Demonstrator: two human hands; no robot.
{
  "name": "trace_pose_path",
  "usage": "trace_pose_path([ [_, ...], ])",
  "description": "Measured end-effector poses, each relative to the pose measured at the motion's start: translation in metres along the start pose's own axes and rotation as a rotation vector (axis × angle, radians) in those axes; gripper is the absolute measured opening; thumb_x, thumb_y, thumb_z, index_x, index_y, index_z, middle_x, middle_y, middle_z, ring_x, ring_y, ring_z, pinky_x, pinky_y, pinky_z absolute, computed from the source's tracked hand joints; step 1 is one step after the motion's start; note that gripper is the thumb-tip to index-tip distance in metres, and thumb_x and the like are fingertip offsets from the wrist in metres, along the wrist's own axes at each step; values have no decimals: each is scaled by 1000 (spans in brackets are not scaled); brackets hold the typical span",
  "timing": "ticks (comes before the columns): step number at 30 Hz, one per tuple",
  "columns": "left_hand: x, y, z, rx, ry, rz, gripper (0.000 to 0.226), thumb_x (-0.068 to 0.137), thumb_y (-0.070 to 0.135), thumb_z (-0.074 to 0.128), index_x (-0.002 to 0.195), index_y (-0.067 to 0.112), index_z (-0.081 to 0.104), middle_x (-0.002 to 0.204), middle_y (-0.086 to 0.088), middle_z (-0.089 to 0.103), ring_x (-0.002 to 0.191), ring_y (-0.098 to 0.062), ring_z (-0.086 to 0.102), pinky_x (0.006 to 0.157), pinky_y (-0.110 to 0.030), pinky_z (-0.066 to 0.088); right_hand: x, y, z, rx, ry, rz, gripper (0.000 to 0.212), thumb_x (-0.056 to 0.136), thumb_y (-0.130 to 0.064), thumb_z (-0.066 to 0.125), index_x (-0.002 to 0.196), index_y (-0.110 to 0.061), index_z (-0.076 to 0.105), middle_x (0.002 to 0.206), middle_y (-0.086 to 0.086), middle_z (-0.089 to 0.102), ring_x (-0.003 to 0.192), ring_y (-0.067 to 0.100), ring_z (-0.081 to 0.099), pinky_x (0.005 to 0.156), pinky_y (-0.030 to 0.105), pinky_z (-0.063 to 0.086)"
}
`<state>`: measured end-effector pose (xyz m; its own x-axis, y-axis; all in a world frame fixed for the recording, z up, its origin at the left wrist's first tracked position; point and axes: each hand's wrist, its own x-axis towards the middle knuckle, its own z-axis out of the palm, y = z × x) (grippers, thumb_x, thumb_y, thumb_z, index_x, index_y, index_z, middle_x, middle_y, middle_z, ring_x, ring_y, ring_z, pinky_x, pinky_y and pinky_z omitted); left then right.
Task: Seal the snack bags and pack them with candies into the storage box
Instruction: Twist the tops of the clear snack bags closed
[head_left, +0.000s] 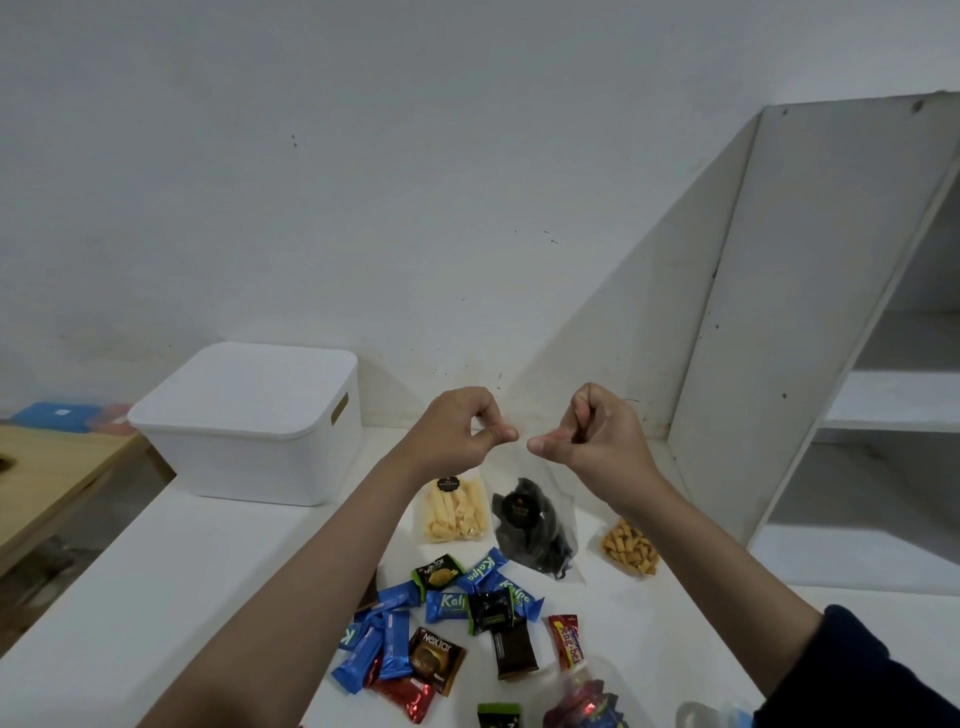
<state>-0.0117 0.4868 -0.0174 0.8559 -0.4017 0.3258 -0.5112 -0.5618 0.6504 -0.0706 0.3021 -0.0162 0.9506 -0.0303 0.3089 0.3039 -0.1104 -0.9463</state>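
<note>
My left hand (457, 431) and my right hand (592, 436) are raised side by side, thumbs and fingers pinched on the top edge of a clear snack bag (535, 525) of dark pieces that hangs below them. On the white tabletop (208, 571), a bag of pale yellow sticks (454, 512) lies to its left and a bag of brown snacks (631, 553) to its right. Several wrapped candies (452, 623), blue, black, brown and red, are scattered nearer to me. The white storage box (244, 426) stands at the back left with its lid on.
A white open shelf unit (831, 364) rises at the right, against the wall. A wooden table (47, 483) with blue and pink flat items (57, 415) is at the far left. More shiny wrappers (587, 706) sit at the bottom edge.
</note>
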Motion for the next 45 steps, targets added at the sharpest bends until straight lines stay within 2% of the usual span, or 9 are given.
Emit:
trace_pose_path([
  [6, 2, 2, -3, 7, 12, -18, 24, 80, 32, 71, 66, 25, 54, 73, 15, 58, 73, 2, 54, 64, -17, 39, 1, 1, -1, 22, 72, -13, 60, 58, 4, 85, 64, -19, 30, 49, -8, 42, 67, 26, 68, 61, 39, 49],
  [11, 4, 3, -6, -2, 45, -43, 29, 77, 36, 74, 66, 16, 56, 68, 13, 56, 66, 2, 53, 60, -18, 38, 1, 1, -3, 48, 92, -18, 57, 58, 5, 85, 63, -18, 33, 49, -1, 43, 64, 19, 71, 60, 36, 49],
  [15, 2, 6, -9, -52, 39, -69, 32, 75, 35, 76, 64, 14, 54, 66, 10, 54, 65, -2, 51, 62, -22, 40, 4, 5, -10, 129, 113, 42, 49, 62, 7, 82, 65, -16, 38, 45, -9, 49, 62, 18, 71, 59, 17, 51],
  [19, 2, 15, -13, -80, -110, -83, 24, 81, 27, 72, 66, 19, 55, 71, 8, 59, 72, -7, 56, 71, -26, 44, 12, 9, -18, 177, 184, 132, 45, 63, 4, 82, 70, -16, 42, 51, -3, 49, 54, 12, 58, 64, 25, 52],
  [22, 2, 17, -18, -117, -189, -112, 17, 86, 17, 65, 71, 21, 60, 77, 11, 63, 74, -4, 58, 68, -14, 45, 17, 9, -22, 226, 193, 175, 45, 64, 5, 81, 74, -17, 43, 53, 0, 52, 58, 15, 56, 78, 37, 50],
  [29, -3, 9, -12, -59, -48, -119, 28, 84, 6, 64, 65, 26, 59, 70, 15, 63, 62, 5, 57, 55, -2, 39, 17, 14, -18, 205, 179, 192, 42, 64, 3, 81, 75, -15, 45, 58, 5, 53, 66, 23, 57, 81, 40, 52],
  [34, -8, 3, -14, -259, -10, -140, 13, 78, 2, 72, 80, 15, 69, 65, 4, 62, 57, 4, 56, 60, -8, 46, 15, 16, -24, 153, 116, 222, 33, 60, -5, 85, 79, -11, 58, 54, 1, 56, 56, 15, 59, 76, 32, 54],
  [38, -9, 3, -20, -323, -73, -82, 32, 80, -12, 62, 98, 15, 66, 71, -7, 66, 68, -6, 65, 71, -16, 52, 12, 16, -35, 140, 56, 245, 30, 56, -13, 83, 82, -12, 68, 51, -1, 62, 56, 12, 64, 64, 24, 52],
  [45, -6, 5, -14, -227, -33, -132, 48, 78, -22, 40, 77, 22, 61, 70, -9, 61, 59, 3, 60, 62, -9, 49, 10, 13, -35, -145, -55, 151, 19, 73, -6, 78, 85, -15, 68, 52, -4, 58, 52, 8, 56, 64, 22, 50],
])
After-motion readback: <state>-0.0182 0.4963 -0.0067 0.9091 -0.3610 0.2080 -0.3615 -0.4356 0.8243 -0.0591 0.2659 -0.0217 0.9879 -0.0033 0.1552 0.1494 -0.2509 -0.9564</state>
